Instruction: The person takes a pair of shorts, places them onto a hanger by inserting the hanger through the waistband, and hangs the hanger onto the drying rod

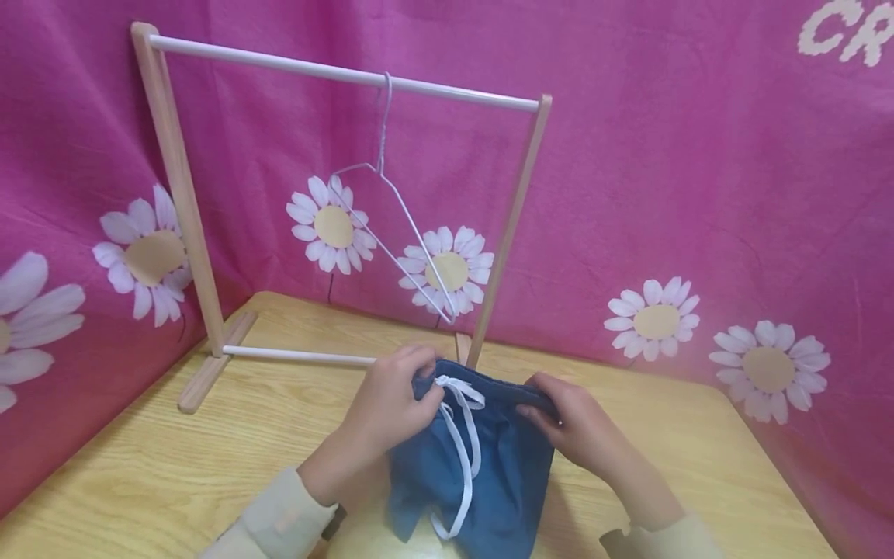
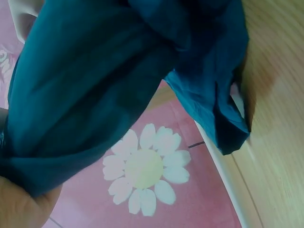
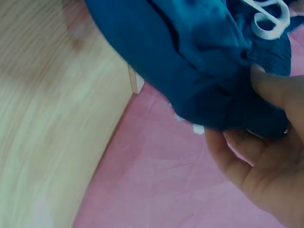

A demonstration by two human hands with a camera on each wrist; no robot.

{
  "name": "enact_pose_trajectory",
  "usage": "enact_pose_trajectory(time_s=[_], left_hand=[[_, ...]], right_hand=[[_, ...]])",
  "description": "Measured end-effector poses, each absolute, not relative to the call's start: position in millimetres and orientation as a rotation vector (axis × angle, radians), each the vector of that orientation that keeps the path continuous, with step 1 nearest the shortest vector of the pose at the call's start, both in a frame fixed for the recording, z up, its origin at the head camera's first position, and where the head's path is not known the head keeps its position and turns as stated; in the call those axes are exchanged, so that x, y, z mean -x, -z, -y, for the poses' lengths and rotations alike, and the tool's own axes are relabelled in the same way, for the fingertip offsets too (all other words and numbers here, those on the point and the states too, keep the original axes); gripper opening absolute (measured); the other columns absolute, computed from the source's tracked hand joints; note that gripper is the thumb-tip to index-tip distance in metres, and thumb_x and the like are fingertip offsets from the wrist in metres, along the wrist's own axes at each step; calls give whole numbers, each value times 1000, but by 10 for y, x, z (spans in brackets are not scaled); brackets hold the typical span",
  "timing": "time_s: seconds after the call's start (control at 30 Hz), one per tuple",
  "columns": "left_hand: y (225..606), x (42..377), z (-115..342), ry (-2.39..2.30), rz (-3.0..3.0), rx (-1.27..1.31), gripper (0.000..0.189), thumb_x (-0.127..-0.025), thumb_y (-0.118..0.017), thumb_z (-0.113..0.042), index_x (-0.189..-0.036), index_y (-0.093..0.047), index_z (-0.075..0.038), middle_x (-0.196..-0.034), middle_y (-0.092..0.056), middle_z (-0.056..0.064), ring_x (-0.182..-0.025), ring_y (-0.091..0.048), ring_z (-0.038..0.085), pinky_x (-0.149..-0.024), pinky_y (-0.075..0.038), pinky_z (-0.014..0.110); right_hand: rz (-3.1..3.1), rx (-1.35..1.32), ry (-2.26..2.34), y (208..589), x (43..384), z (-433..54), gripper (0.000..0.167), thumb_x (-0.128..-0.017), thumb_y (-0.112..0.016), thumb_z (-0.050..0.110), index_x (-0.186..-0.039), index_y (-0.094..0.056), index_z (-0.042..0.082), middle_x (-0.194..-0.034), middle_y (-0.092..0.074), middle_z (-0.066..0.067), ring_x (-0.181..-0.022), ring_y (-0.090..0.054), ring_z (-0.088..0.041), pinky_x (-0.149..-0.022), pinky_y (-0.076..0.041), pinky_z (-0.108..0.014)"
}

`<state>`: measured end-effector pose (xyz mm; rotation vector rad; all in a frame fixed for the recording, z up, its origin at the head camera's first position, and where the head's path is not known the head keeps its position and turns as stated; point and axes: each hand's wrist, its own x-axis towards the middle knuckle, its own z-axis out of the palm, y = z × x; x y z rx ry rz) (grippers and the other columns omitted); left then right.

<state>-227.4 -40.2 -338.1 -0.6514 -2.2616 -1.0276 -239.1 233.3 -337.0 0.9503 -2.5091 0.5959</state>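
A pair of dark blue shorts (image 1: 503, 458) with a white drawstring (image 1: 466, 466) tied in a bow hangs upright by its waistband above the table. My left hand (image 1: 394, 400) grips the waistband at its left end, close to the bow. On the other end, my right hand (image 1: 576, 423) pinches the waistband between thumb and fingers. The right wrist view shows the thumb on the near side of the cloth (image 3: 190, 71) and fingers behind it. In the left wrist view the shorts' legs (image 2: 85, 85) cover much of the scene, and only part of the left hand (image 2: 23, 204) shows.
Behind the hands stands a small clothes rack with wooden posts (image 1: 174, 186) and a white top rail (image 1: 279, 64). A wire hanger (image 1: 412, 217) hangs from the rail, turned at an angle. The wooden table (image 1: 126, 481) meets a pink cloth backdrop (image 1: 628, 171) with printed daisies.
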Motion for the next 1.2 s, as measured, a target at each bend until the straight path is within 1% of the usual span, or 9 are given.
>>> enact_pose_trajectory(time_s=[0.17,0.23,0.4,0.5,0.7,0.8,0.93,1.03,1.2], left_hand=[[3388,2273,399,1027,2431,661,34,-82,-75,-7,-109,-57,-15,-83,-69,1,-48,-39,8,-45,-39,22],[3390,2270,387,982,2467,686,37,-82,-74,-7,-113,-57,-17,-89,-71,0,-48,-41,7,-45,-40,22],[3400,2251,350,884,2467,711,28,-82,-71,-9,-106,-58,-18,-83,-64,-8,-56,-48,6,-50,-42,22],[3406,2237,327,874,2461,728,26,-82,-72,-21,-104,-59,-19,-79,-60,-10,-58,-49,6,-50,-42,22],[3394,2222,269,817,2493,762,57,-76,-83,-55,-120,-66,-22,-86,-61,-11,-70,-53,5,-56,-44,21],[3387,2243,272,816,2436,758,45,-81,-83,-41,-120,-73,-20,-84,-62,-7,-68,-52,7,-53,-42,21],[3387,2266,306,896,2321,722,23,-83,-77,-20,-106,-79,-18,-83,-64,-4,-65,-51,9,-52,-41,22],[3393,2275,322,941,2270,727,15,-81,-74,-14,-95,-79,-18,-86,-62,-3,-67,-52,9,-55,-43,22],[3388,2275,322,986,2256,755,7,-81,-74,-11,-87,-74,-16,-94,-63,-2,-78,-58,11,-66,-53,25]], right_hand=[[2399,-919,-702,3380,2390,-2347,22,-84,-78,-4,-97,-64,8,-79,-64,6,-69,-57,-4,-61,-52,-28],[2369,-902,-736,3368,2387,-2322,26,-82,-78,-7,-100,-64,6,-83,-68,2,-72,-62,-7,-63,-56,-28],[2383,-891,-932,3335,2343,-2223,31,-82,-76,-12,-106,-63,3,-91,-71,-6,-77,-73,-16,-64,-59,-23],[2384,-893,-1038,3337,2308,-2169,32,-83,-74,-13,-108,-62,1,-93,-70,-8,-76,-74,-19,-62,-58,-22],[2386,-940,-1134,3330,2269,-2114,35,-84,-72,-14,-114,-61,0,-99,-70,-13,-80,-75,-24,-64,-59,-24],[2391,-1004,-1168,3326,2247,-2111,38,-86,-68,-15,-121,-61,0,-107,-71,-16,-85,-75,-26,-67,-60,-27],[2410,-1109,-1128,3354,2221,-2122,44,-85,-60,-18,-124,-64,2,-113,-71,-13,-96,-72,-25,-72,-60,-29],[2413,-1151,-1090,3388,2214,-2122,45,-84,-58,-19,-122,-66,4,-115,-70,-10,-102,-70,-25,-75,-60,-30],[2368,-1028,-994,3404,2231,-2109,36,-86,-69,-11,-117,-66,6,-104,-70,-7,-85,-71,-15,-67,-59,-25]])
